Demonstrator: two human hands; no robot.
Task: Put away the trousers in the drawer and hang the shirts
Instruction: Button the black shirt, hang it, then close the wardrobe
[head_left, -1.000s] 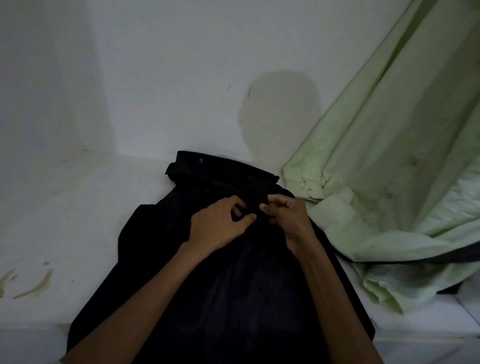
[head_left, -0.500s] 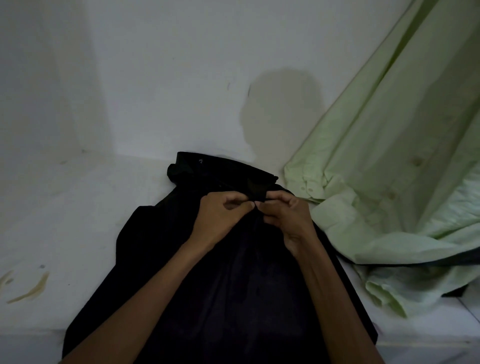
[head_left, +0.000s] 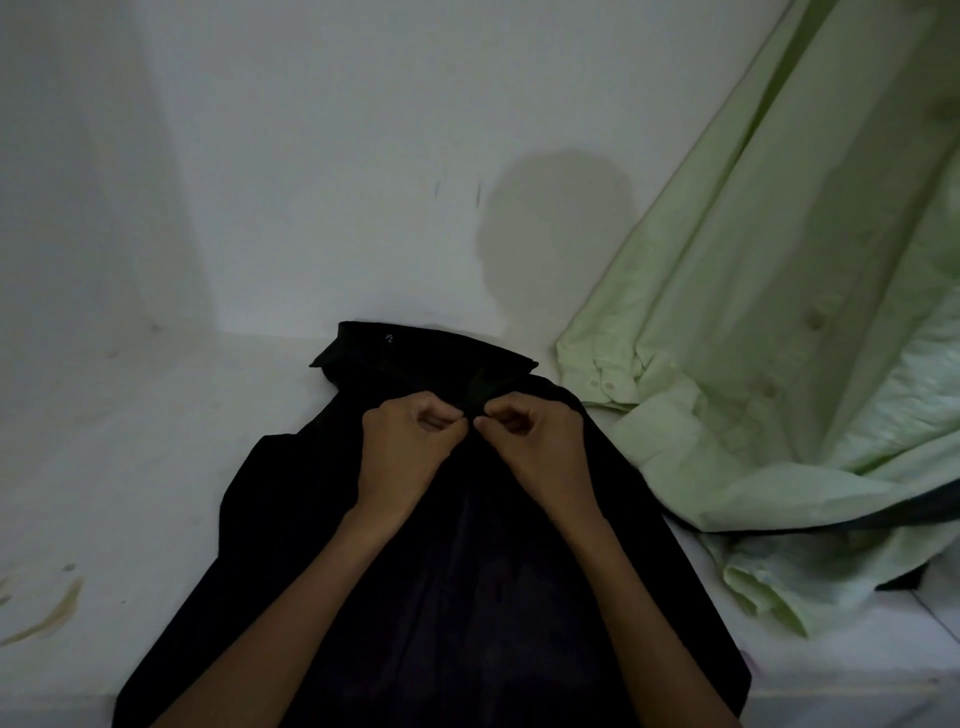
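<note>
A black shirt (head_left: 291, 519) lies spread on a white ledge (head_left: 130, 467), collar toward the wall. My left hand (head_left: 410, 447) and my right hand (head_left: 540, 447) meet just below the collar, each pinching the front edge of the black shirt with curled fingers. A light green shirt (head_left: 753, 364) hangs down at the right and bunches on the ledge beside the black one. No trousers or drawer show in this view.
A white wall (head_left: 337, 156) stands right behind the ledge, with a corner at the left. Yellowish stains (head_left: 47, 618) mark the ledge at the near left. A dark fabric edge (head_left: 904, 577) peeks out under the green shirt.
Both hands have slid a little up the black shirt's front toward the collar and tightened into pinches. The shirts lie as before.
</note>
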